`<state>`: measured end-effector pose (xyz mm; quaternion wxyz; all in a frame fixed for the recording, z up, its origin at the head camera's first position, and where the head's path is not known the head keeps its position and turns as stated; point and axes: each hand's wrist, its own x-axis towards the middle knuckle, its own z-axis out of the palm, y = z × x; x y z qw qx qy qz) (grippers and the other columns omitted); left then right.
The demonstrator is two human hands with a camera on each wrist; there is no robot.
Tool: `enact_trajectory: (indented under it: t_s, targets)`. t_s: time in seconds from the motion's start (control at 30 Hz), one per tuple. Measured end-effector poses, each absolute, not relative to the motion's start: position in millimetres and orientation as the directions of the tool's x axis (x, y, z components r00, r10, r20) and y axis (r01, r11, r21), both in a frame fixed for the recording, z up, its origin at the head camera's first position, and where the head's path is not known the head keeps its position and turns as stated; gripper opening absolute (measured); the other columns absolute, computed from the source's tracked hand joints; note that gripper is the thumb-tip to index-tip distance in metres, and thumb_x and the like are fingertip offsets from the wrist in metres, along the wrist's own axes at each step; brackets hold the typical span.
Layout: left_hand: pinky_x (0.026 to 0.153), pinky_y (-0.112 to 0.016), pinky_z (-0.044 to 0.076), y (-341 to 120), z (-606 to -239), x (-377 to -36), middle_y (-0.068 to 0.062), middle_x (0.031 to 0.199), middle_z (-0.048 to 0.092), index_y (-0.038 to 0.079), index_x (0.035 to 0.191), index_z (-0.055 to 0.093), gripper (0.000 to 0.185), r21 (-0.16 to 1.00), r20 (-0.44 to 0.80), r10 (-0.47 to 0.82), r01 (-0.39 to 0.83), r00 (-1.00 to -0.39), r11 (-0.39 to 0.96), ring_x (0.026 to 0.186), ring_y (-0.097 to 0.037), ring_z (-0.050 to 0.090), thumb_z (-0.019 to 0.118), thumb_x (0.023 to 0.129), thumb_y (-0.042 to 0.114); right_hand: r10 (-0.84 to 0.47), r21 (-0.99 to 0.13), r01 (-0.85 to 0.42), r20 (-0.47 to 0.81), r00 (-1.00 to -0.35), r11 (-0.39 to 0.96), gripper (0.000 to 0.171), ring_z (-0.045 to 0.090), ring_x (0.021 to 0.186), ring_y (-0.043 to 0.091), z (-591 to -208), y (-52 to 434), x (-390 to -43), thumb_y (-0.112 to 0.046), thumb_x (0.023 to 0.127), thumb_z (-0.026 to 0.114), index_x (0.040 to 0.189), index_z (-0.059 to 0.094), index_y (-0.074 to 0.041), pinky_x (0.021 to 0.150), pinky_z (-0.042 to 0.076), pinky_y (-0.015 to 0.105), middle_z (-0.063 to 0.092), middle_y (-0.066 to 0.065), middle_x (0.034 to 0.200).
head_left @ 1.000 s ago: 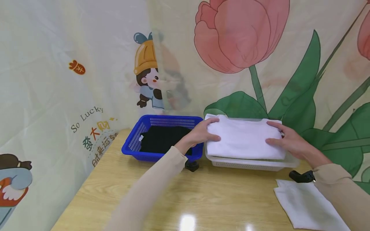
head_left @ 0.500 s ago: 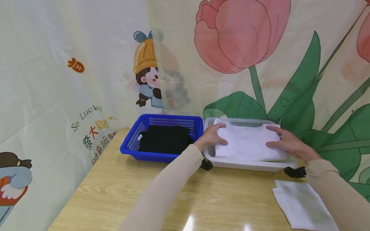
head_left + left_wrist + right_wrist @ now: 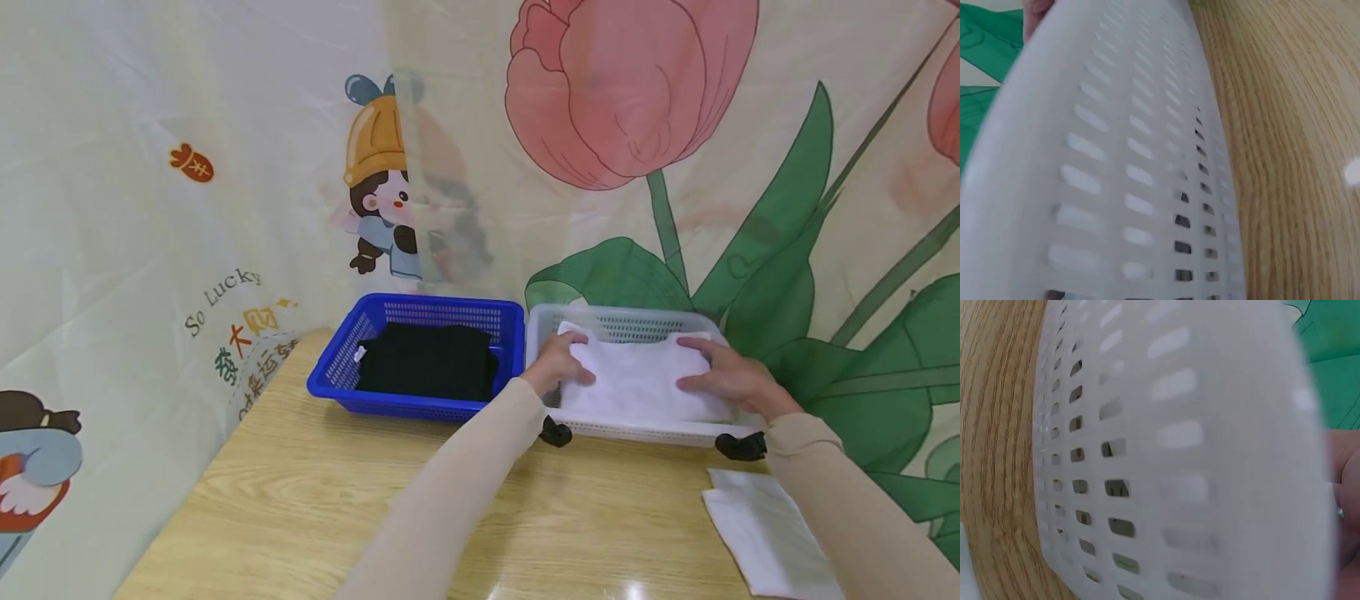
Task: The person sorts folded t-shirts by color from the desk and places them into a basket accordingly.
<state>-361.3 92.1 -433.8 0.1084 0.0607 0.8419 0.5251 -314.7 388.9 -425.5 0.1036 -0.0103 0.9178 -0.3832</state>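
A folded white shirt lies low inside a white perforated basket at the centre right of the head view. My left hand grips its left end, thumb and fingers spread over the cloth. At the opposite end my right hand holds the shirt the same way. Both wrist views are mostly filled by the slotted basket wall. Only a bit of the right hand shows past the rim in the right wrist view.
A blue basket with folded black clothing stands close on the left. Another folded white cloth lies on the wooden table at the front right, partly behind my right sleeve. A printed curtain hangs behind the baskets.
Both hands have lowered the white shirt from above the rim down into the white basket, moving closer together. The basket's back wall now shows behind the shirt.
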Motion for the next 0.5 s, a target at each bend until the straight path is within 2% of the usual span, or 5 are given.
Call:
enact_trajectory:
  t_s: [0.2, 0.43, 0.5]
  targets:
    - [0.112, -0.044, 0.049, 93, -436, -360, -0.015, 0.141, 0.06, 0.012, 0.141, 0.066, 0.077, 0.92, -0.141, 0.209, -0.049, -0.968, 0.389, 0.128, -0.03, 0.058, 0.087, 0.073, -0.018, -0.103, -0.704, 0.068, -0.198, -0.975, 0.707, 0.093, 0.021, 0.144, 0.061, -430, 383, -317, -0.016, 0.096, 0.078, 0.167, 0.02, 0.0, 0.116, 0.021, 0.079, 0.006, 0.044, 0.165]
    - [0.113, -0.038, 0.048, 89, -434, -354, -0.014, 0.151, 0.056, 0.012, 0.15, 0.058, 0.086, 0.843, -0.114, 0.242, 0.035, -0.964, 0.537, 0.132, -0.027, 0.055, 0.086, 0.074, -0.017, -0.156, -0.731, 0.064, -0.23, -0.961, 0.679, 0.094, 0.005, 0.152, 0.064, -425, 379, -311, -0.017, 0.095, 0.08, 0.166, 0.021, 0.004, 0.118, 0.014, 0.079, 0.0, 0.044, 0.167]
    - [0.112, -0.036, 0.048, 87, -432, -351, -0.012, 0.151, 0.057, 0.015, 0.154, 0.054, 0.088, 0.799, -0.109, 0.26, 0.07, -0.959, 0.597, 0.134, -0.025, 0.055, 0.087, 0.077, -0.012, -0.177, -0.726, 0.05, -0.233, -0.956, 0.686, 0.093, 0.005, 0.151, 0.066, -419, 379, -305, -0.02, 0.097, 0.079, 0.166, 0.021, 0.004, 0.117, 0.017, 0.08, 0.0, 0.044, 0.166]
